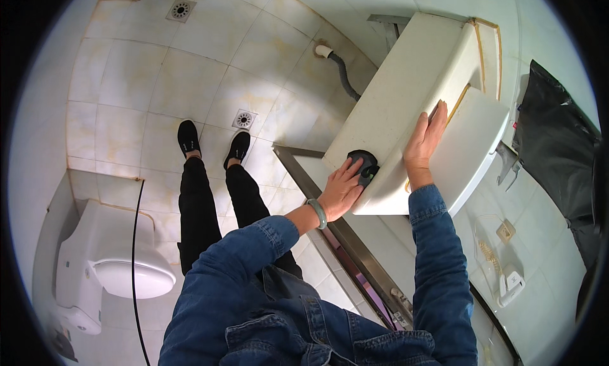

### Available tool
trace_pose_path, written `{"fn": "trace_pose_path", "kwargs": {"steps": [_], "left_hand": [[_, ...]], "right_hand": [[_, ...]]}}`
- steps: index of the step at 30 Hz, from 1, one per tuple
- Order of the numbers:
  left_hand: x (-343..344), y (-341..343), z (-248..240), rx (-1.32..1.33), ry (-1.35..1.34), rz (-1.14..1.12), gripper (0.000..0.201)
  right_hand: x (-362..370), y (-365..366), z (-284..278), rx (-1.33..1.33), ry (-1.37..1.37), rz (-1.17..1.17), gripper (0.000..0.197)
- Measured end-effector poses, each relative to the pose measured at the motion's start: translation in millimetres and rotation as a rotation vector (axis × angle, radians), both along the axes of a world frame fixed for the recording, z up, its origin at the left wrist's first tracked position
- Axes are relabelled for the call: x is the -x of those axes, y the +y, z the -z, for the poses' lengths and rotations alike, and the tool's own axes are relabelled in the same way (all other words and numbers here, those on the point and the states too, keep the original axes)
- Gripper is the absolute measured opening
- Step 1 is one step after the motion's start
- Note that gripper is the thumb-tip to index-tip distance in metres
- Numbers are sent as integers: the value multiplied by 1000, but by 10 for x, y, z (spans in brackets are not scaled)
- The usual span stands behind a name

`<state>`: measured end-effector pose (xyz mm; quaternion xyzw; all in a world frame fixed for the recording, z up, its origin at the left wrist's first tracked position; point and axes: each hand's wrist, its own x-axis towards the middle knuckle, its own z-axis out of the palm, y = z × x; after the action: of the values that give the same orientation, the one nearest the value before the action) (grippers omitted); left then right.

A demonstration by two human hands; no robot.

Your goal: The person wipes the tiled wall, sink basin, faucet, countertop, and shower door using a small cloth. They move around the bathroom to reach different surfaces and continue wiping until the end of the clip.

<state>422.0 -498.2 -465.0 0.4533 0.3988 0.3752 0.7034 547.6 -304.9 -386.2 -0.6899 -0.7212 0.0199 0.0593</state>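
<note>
My left hand (342, 189) is closed over a black, rounded hand-held thing (363, 161) and presses it against the lower end of a white, box-shaped fixture (396, 90). Its exact kind is not clear, as my fingers cover part of it. A pale green bangle (317, 213) circles my left wrist. Farther right, my right hand (424, 144) rests on the fixture's rounded edge with fingers stretched out. A narrow dark patch shows by those fingertips; I cannot make out what it is. Beside this hand lies a white slab-like part (472, 147), edged with brownish sealant.
A grey hose (342, 74) runs from the tiled floor beneath the fixture. A metal-framed door (355, 245) stands near my left forearm. Black plastic (558, 150) hangs at right, above a corded white device (509, 283). A white toilet (130, 277) is at lower left.
</note>
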Motion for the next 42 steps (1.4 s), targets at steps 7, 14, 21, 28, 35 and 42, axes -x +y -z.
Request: {"fn": "trace_pose_path", "kwargs": {"steps": [7, 14, 21, 28, 35, 42], "left_hand": [[-315, 660, 63, -57, 62, -151, 41], [-374, 570, 542, 200, 271, -142, 46], [-236, -204, -6, 12, 134, -143, 42], [-341, 145, 365, 41, 215, -215, 43], [-397, -390, 356, -66, 258, -268, 32], [-486, 34, 469, 106, 263, -259, 34]], "right_hand": [[-1, 29, 10, 2, 52, 10, 56], [-21, 26, 10, -1, 59, -18, 57], [24, 34, -9, -5, 12, -28, 57], [7, 32, -14, -13, 17, -41, 55], [5, 37, 15, -53, 16, -72, 53], [43, 23, -16, -40, 15, -40, 53]]}}
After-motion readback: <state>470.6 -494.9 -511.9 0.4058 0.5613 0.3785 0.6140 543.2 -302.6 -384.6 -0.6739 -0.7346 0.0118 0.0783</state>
